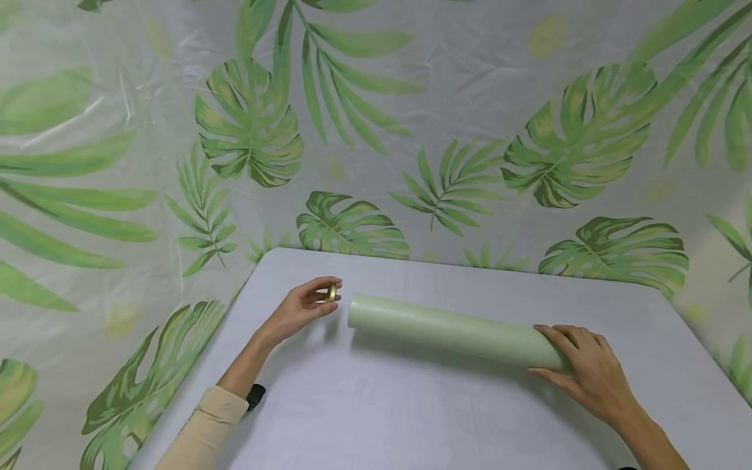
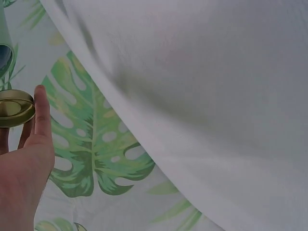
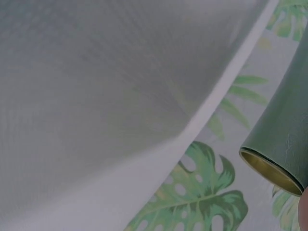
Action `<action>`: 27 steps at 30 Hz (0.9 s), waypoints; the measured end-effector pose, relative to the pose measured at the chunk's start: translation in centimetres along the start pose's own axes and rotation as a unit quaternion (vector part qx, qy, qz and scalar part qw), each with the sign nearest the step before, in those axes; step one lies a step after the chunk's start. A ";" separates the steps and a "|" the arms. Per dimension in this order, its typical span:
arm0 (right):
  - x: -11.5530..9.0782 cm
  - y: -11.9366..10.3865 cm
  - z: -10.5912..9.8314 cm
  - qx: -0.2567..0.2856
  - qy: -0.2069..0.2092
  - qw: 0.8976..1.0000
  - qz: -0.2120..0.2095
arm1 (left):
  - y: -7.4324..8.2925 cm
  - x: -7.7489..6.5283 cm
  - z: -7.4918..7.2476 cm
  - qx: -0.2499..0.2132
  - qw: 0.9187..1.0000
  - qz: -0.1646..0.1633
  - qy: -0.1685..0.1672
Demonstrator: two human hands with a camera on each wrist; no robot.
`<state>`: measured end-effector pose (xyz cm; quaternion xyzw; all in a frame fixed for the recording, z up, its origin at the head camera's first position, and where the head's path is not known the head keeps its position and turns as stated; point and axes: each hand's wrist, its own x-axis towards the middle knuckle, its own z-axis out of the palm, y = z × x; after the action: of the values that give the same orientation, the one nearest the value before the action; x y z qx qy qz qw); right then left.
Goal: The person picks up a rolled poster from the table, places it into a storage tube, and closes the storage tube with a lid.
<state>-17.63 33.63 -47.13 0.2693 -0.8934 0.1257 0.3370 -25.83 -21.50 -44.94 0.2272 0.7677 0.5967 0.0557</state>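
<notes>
My left hand pinches a round gold cap between thumb and fingers, on edge. In the left wrist view the gold cap shows its recessed face. Just right of it in the head view is one end of a long pale green tube. That end looks open, with a dark bluish inside. My right hand grips the tube's other end, thumb below and fingers over the top. A gold end piece fits inside the rim there, seen in the right wrist view.
A white-covered table lies under both hands. Behind and beside it hangs a leaf-patterned sheet. The left forearm has a beige sleeve and a black band at the wrist.
</notes>
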 end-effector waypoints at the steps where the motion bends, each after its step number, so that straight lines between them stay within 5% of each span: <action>1: 0.0 0.0 0.0 0.001 0.001 1.000 0.000 | 0.0 0.0 0.1 -0.007 1.000 0.000 -0.003; 14: 0.5 -0.2 0.3 0.007 0.006 1.000 -0.004 | -0.5 0.0 0.9 -0.109 0.993 0.026 -0.049; 27: 0.4 -0.7 0.9 0.013 -0.001 1.000 0.004 | -0.5 -0.4 1.8 -0.103 0.993 0.013 -0.051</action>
<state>-17.97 32.52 -47.48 0.2702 -0.8929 0.1389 0.3324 -25.00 -20.17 -45.98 0.2597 0.6954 0.6610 0.1100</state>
